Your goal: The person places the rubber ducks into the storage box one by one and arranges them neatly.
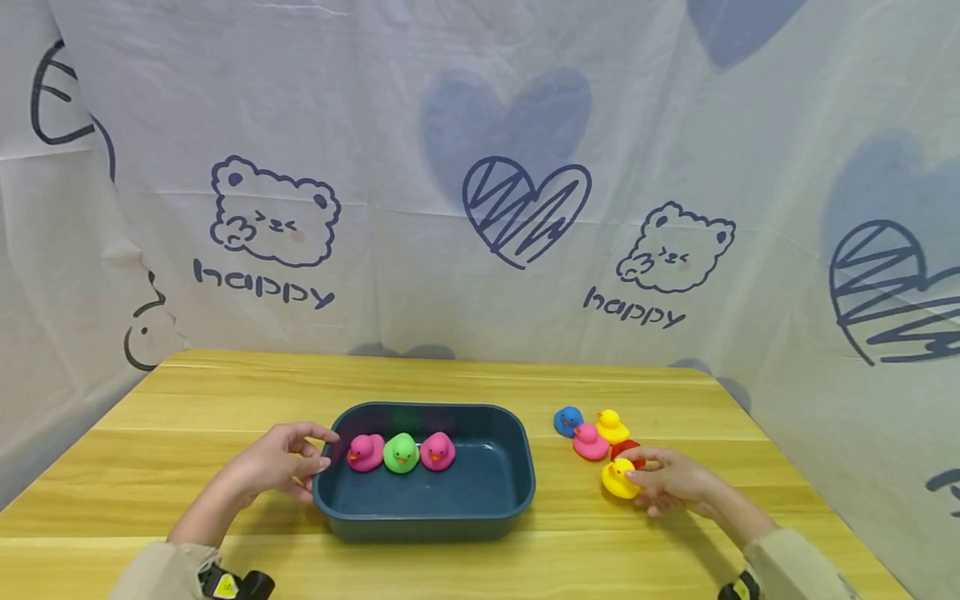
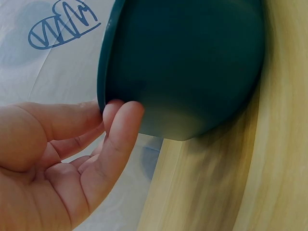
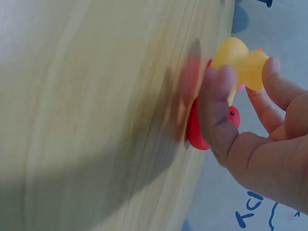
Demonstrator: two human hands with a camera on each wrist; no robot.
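Note:
My left hand [image 1: 279, 460] is at the left end of a dark teal plastic bin [image 1: 483, 479]. In the left wrist view its thumb and fingers pinch the bin's rim [image 2: 102, 62]. Inside the bin sit a pink rubber duck [image 1: 365, 453], a green one [image 1: 401, 454] and another pink one [image 1: 437, 452] in a row. To the right of the bin, my right hand [image 1: 671, 483] holds a yellow rubber duck [image 1: 618, 480] between thumb and fingers. A red rubber duck [image 3: 196, 131] lies just beneath those fingers, partly hidden.
Beyond my right hand a blue duck [image 1: 568, 421], a pink duck [image 1: 591, 442] and a second yellow duck [image 1: 612, 427] are clustered on the wooden table [image 1: 225, 392]. A white printed cloth [image 1: 405, 250] hangs behind the table and along its right side.

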